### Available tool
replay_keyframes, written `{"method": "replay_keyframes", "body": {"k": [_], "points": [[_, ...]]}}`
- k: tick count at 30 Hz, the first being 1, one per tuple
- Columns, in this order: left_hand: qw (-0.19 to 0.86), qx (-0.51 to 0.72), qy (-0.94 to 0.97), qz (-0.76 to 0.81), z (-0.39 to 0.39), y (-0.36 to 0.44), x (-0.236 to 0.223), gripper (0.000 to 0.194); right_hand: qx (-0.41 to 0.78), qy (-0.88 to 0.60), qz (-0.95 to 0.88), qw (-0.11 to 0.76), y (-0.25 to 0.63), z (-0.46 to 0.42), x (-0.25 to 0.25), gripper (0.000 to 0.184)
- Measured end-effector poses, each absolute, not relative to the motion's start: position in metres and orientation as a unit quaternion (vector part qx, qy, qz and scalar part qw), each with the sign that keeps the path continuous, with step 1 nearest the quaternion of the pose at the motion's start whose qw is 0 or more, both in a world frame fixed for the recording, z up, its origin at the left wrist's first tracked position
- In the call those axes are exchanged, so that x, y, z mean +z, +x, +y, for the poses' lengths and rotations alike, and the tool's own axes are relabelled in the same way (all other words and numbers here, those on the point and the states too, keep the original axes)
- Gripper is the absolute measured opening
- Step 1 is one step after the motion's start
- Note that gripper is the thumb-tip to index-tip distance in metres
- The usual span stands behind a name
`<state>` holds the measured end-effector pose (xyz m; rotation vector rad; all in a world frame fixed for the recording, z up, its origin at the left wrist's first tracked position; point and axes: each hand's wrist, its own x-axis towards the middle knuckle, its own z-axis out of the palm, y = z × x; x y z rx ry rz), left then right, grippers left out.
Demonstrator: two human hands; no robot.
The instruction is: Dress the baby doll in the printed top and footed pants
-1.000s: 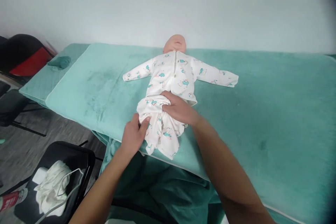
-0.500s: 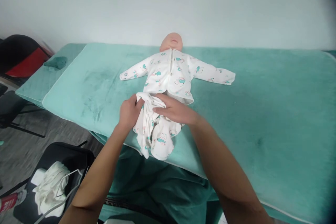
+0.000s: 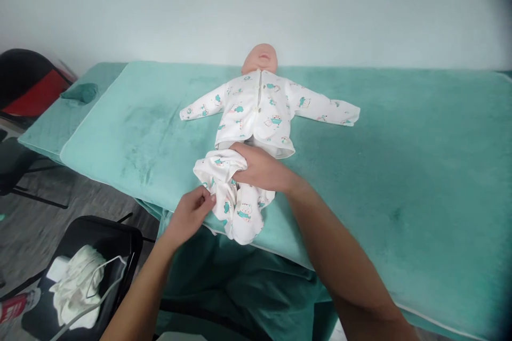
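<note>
A baby doll point(image 3: 261, 59) lies on its back, dressed in a white patterned jacket point(image 3: 276, 101) with both sleeves spread wide. Below the jacket hem, white patterned baby pants point(image 3: 245, 212) are bunched over the doll's lower body. My right hand point(image 3: 260, 168) grips the pants near the waistband, its fingertips partly hidden under the cloth. Lower down, my left hand point(image 3: 192, 212) has its fingers pinched on the left edge of the pants. The doll's legs are covered by the cloth.
The doll rests on a green padded massage bed point(image 3: 400, 170) against a white wall. At lower left, a black chair point(image 3: 100, 229) holds a crumpled white cloth point(image 3: 78, 282) and a cable. A red-labelled bottle point(image 3: 18, 306) is beside it. Another chair point(image 3: 30, 82) stands at far left.
My left hand has moved down and left, from the waistband to the pants' lower side. The waistband has spread out to the left. My right hand stays nearly in place.
</note>
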<state>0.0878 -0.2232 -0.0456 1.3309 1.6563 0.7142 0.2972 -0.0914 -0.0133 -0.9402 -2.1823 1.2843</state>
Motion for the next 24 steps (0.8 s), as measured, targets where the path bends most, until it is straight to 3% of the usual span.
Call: {"method": "replay_keyframes", "body": {"k": [6, 15, 20, 24], "points": [[0.346, 0.322, 0.577, 0.666, -0.209, 0.094, -0.046, 0.039, 0.462, -0.333, -0.795, 0.21, 0.295, -0.094, -0.01, 0.033], [0.194, 0.334, 0.663, 0.641, -0.149, 0.082, -0.054, 0.021, 0.454, -0.319, -0.811, 0.187, 0.299, -0.091, -0.013, 0.04], [0.114, 0.35, 0.666, 0.649, -0.121, 0.085, -0.067, 0.014, 0.457, -0.324, -0.8, 0.216, 0.299, -0.091, -0.014, 0.046], [0.111, 0.395, 0.623, 0.666, -0.116, 0.091, -0.076, 0.017, 0.448, -0.341, -0.789, 0.245, 0.297, -0.092, -0.015, 0.044]]}}
